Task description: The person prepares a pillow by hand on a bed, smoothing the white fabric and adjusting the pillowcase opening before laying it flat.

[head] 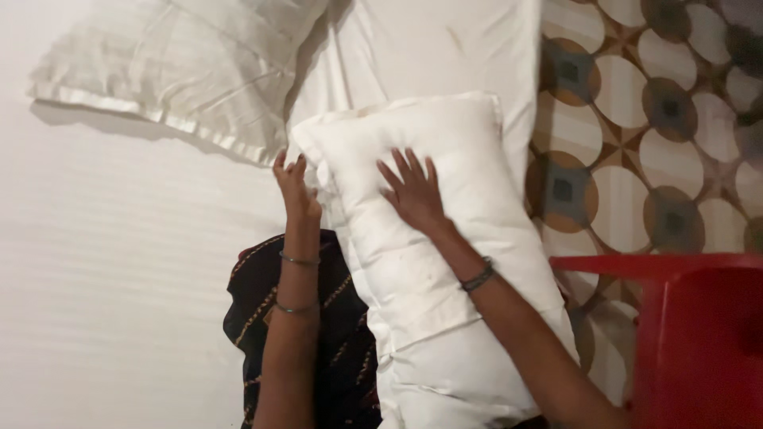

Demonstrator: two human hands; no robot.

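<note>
Up against the bed [119, 262] stands the white pillow [445, 262]. Right hand [415, 193] presses flat on its front, fingers spread; left hand [296, 189] touches its left edge, open.

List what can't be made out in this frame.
- Pillow: lower end cut off by the head view's bottom edge.
- Left hand: grip hidden behind the pillow's edge.
- Red furniture: cut off at right; kind unclear.
- Second pillow: top cut off.

Right hand [413, 195] pressed flat on white pillow [445, 262] at bed's [119, 278] right edge; left hand [296, 189] touching pillow's left side; cream pillowcase [183, 63] near top-left corner.
</note>
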